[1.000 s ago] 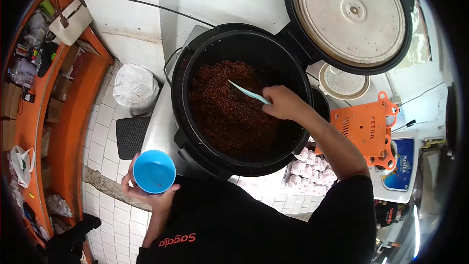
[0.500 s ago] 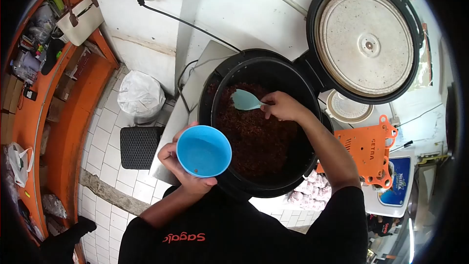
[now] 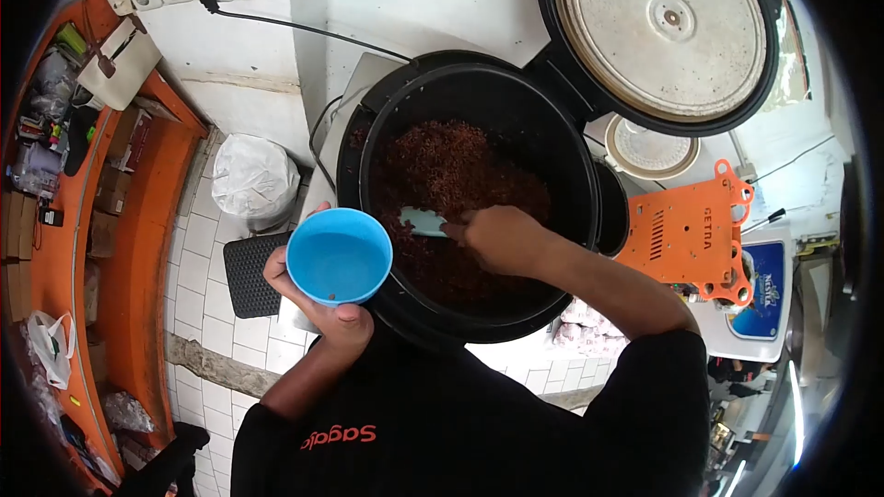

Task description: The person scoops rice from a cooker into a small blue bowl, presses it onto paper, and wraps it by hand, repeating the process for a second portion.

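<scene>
My left hand [image 3: 322, 299] is wrapped round a blue bowl [image 3: 339, 256], holding it beside the left rim of a large black cooker pot [image 3: 479, 92]. A small speck lies inside the bowl. Reddish-brown rice [image 3: 442, 161] covers the bottom of the pot. Inside the pot, my right hand [image 3: 493, 237] grips a pale green scoop [image 3: 424, 221], whose blade lies against the rice near the pot's left side. The cooker's lid [image 3: 668, 23] stands open at the upper right.
An orange metal frame [image 3: 686, 239] stands right of the cooker, near wrapped packs [image 3: 589, 329]. A white-covered bin [image 3: 255, 179] and a black woven stool [image 3: 253, 276] stand at left, beyond them orange shelving [image 3: 143, 267]. A power cable [image 3: 313, 29] runs to the cooker.
The scoop and my right hand have moved down toward the near part of the pot, and the rice is heaped differently. The camera view has shifted slightly. My left hand still holds the bowl.
</scene>
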Demonstrator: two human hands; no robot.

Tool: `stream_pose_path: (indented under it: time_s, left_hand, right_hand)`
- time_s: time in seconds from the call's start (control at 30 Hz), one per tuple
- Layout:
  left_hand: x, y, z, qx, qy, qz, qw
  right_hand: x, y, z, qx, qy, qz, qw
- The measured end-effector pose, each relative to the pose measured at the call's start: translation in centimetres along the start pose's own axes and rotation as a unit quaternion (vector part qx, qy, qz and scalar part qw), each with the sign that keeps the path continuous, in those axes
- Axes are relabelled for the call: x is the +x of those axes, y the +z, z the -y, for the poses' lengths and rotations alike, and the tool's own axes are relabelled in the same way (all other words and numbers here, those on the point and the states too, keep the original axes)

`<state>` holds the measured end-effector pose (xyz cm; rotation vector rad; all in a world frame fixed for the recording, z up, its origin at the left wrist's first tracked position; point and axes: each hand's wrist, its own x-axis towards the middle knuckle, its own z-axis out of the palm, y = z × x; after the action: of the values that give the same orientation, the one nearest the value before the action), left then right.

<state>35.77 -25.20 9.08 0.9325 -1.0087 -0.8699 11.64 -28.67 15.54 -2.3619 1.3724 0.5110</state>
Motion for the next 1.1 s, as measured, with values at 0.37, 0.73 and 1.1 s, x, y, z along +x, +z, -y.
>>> stream_pose_path:
  time_s: [0.37,0.73,1.1]
  left_hand:
    - [-0.3,-0.3,0.1,0.076,0.005,-0.024,0.997]
    - [-0.5,-0.1,0.3,0.089,-0.016,-0.029,0.995]
    - [3.2,0.1,-5.1,-0.180,-0.159,0.086,0.967]
  right_hand:
    - [-2.4,-3.8,-1.9,0.045,0.093,-0.082,0.991]
    - [5.9,6.5,-3.7,0.306,0.028,-0.010,0.951]
    - [2.1,2.7,-4.0,0.436,-0.002,-0.016,0.900]
